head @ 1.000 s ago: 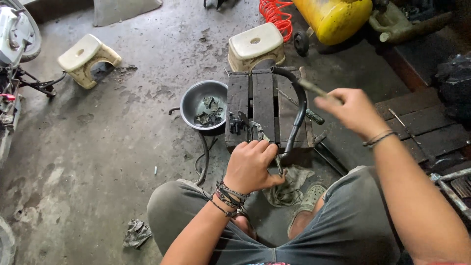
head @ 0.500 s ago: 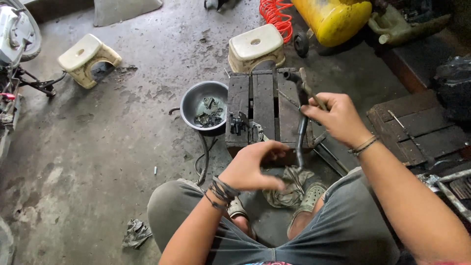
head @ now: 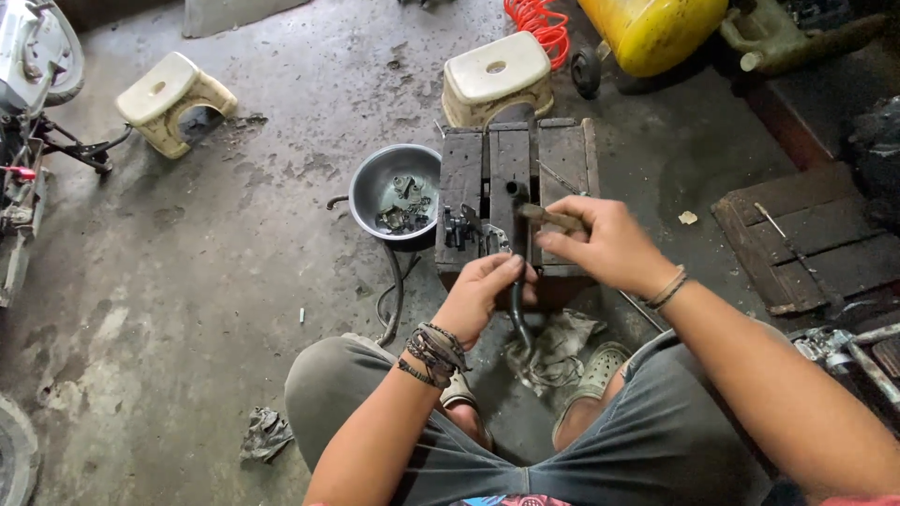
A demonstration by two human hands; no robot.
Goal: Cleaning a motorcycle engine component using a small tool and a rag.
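Observation:
I sit on the floor over a low dark wooden block [head: 562, 150]. My left hand [head: 483, 295] is closed around a curved black metal tube [head: 518, 309], held upright over the block's near edge. My right hand [head: 609, 245] grips the wooden handle of a hammer-like tool [head: 548, 216], its head end touching the top of the tube. Small dark metal parts [head: 459, 228] lie on the block beside my left hand.
A grey metal bowl [head: 370, 183] with small parts stands left of the block, a dirty rag [head: 553, 351] between my feet. Two cream plastic stools [head: 173, 98] [head: 495, 75], a yellow tank [head: 656, 33], an orange coiled hose [head: 534, 23] and a wooden pallet [head: 797, 234] surround the spot.
My right hand has come down and left from a raised position, bringing the tool onto the tube. My left hand shifted up along the tube and turned it upright.

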